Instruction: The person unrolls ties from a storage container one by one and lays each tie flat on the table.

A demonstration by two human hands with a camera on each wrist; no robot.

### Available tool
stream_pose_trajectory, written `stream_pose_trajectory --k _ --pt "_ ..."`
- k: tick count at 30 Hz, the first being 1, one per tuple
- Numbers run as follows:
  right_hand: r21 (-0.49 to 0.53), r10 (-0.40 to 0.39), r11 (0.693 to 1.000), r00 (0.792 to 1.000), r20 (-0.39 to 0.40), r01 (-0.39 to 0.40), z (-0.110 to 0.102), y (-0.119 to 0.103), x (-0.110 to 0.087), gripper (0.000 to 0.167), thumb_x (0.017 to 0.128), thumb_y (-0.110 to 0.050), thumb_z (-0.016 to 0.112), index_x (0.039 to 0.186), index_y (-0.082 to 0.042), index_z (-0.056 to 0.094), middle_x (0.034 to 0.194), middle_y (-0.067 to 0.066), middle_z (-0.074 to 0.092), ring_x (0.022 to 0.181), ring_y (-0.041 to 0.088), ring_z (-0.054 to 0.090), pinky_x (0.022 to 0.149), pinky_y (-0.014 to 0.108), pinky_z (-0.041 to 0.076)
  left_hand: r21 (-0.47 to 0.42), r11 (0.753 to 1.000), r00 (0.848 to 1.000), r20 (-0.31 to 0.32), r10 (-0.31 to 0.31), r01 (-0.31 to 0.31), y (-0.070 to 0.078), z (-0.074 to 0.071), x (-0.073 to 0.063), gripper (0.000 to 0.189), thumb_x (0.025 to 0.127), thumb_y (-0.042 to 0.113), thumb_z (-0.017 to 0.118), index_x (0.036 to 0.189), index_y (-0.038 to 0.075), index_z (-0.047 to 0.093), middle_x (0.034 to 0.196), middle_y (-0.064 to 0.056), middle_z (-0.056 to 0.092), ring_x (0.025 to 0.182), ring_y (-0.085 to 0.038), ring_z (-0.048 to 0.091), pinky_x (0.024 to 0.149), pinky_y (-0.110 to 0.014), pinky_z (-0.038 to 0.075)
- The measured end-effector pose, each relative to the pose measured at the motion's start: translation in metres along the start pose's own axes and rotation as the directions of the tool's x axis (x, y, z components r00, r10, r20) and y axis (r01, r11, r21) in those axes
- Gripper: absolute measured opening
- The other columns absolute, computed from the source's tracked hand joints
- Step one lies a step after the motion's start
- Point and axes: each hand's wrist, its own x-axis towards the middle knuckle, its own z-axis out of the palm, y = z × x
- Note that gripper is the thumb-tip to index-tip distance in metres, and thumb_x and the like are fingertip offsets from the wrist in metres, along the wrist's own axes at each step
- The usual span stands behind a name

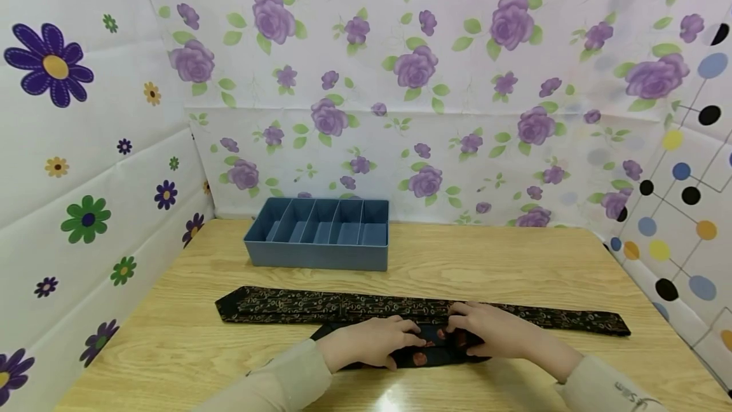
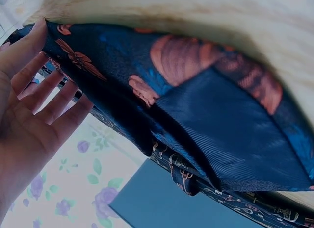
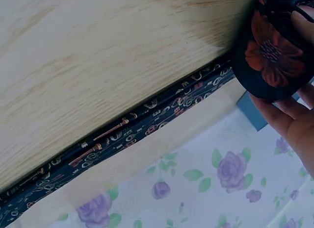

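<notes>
A dark navy necktie with orange flowers (image 1: 420, 358) lies along the near side of the table under both hands. My left hand (image 1: 374, 340) rests on it, thumb at the near edge and fingers lying fairly straight across. The wide pointed end, showing its plain blue lining (image 2: 230, 125), fills much of the left wrist view. At the other end my right hand (image 1: 486, 329) holds a folded or rolled part, its flower (image 3: 272, 56) facing the right wrist camera. Just behind, a black necktie with a small gold pattern (image 1: 274, 304) stretches flat; the right fingers partly cover it.
A blue-grey box with several compartments (image 1: 317, 256) stands behind the ties, left of the middle. The wooden table (image 1: 486, 259) ends against flower-printed cloth (image 1: 366, 81) at the back, with other patterned cloths on both sides.
</notes>
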Motion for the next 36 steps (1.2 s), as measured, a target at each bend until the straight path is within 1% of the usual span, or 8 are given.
stream_pose_trajectory --k 6,9,15,19,23,28,30,36 --pt "-0.009 0.011 1.0 1.0 0.029 -0.01 -0.003 0.0 -0.002 0.033 0.075 -0.021 0.08 0.097 -0.021 0.056 0.109 -0.005 0.058 0.095 0.016 0.059 0.081 0.033 0.054 -0.009 1.0 1.0 0.017 -0.015 0.015 0.0 -0.001 0.001 0.063 0.083 0.035 0.068 0.14 0.031 0.044 0.145 0.007 0.04 0.126 -0.01 0.045 0.091 -0.021 0.049" --pt "0.015 0.023 1.0 0.999 0.035 -0.024 -0.004 0.0 -0.003 0.033 0.075 -0.02 0.08 0.096 -0.02 0.053 0.106 -0.006 0.057 0.092 0.013 0.058 0.077 0.031 0.054 -0.002 1.0 1.0 0.02 -0.015 0.015 0.001 -0.001 0.001 0.062 0.083 0.035 0.068 0.14 0.031 0.044 0.145 0.008 0.04 0.126 -0.01 0.045 0.091 -0.021 0.049" --pt "0.086 0.061 0.994 0.996 0.072 -0.067 -0.003 0.002 -0.008 0.033 0.078 -0.021 0.077 0.102 -0.02 0.055 0.105 -0.007 0.056 0.09 0.011 0.057 0.07 0.027 0.052 -0.013 1.0 1.0 0.025 -0.003 0.004 0.001 0.0 0.001 0.061 0.083 0.034 0.068 0.14 0.031 0.044 0.145 0.008 0.04 0.127 -0.01 0.045 0.092 -0.02 0.048" --pt "0.053 0.058 0.997 0.995 0.077 -0.063 -0.002 0.004 -0.01 0.035 0.079 -0.024 0.077 0.11 -0.021 0.062 0.109 -0.006 0.057 0.095 0.013 0.058 0.074 0.029 0.054 -0.042 0.999 1.0 0.014 0.01 -0.009 0.0 0.002 0.001 0.061 0.083 0.032 0.069 0.139 0.03 0.045 0.144 0.007 0.041 0.127 -0.01 0.044 0.092 -0.019 0.047" --pt "0.029 0.052 0.998 0.996 0.079 -0.054 -0.002 0.005 -0.009 0.034 0.078 -0.025 0.077 0.11 -0.022 0.063 0.109 -0.005 0.057 0.094 0.014 0.058 0.074 0.028 0.054 -0.063 0.998 1.0 0.022 0.005 -0.004 -0.002 0.003 0.001 0.06 0.084 0.031 0.069 0.139 0.029 0.045 0.144 0.007 0.04 0.128 -0.01 0.044 0.093 -0.02 0.047" --pt "0.02 0.075 0.997 0.994 0.078 -0.076 -0.005 0.003 -0.01 0.034 0.077 -0.022 0.078 0.107 -0.019 0.062 0.127 0.006 0.056 0.107 0.026 0.059 0.079 0.034 0.055 -0.062 0.998 1.0 0.024 0.002 -0.001 -0.004 0.001 0.001 0.061 0.084 0.032 0.068 0.14 0.03 0.044 0.145 0.007 0.039 0.128 -0.011 0.043 0.093 -0.021 0.048" --pt "0.013 0.076 0.997 0.995 0.071 -0.077 -0.006 0.003 -0.01 0.035 0.077 -0.021 0.078 0.107 -0.018 0.061 0.129 0.008 0.056 0.11 0.029 0.058 0.081 0.035 0.055 -0.074 0.997 1.0 0.015 0.003 -0.002 -0.005 -0.001 -0.001 0.061 0.084 0.03 0.069 0.14 0.029 0.045 0.145 0.006 0.04 0.129 -0.011 0.043 0.093 -0.021 0.048" --pt "-0.008 0.053 0.999 0.996 0.065 -0.052 -0.005 0.002 -0.008 0.04 0.076 -0.024 0.079 0.11 -0.019 0.061 0.111 -0.003 0.06 0.096 0.018 0.06 0.076 0.032 0.054 -0.087 0.996 1.0 0.004 0.007 -0.006 -0.006 0.0 -0.01 0.061 0.084 0.029 0.069 0.139 0.027 0.045 0.144 0.005 0.041 0.129 -0.012 0.043 0.095 -0.021 0.047"
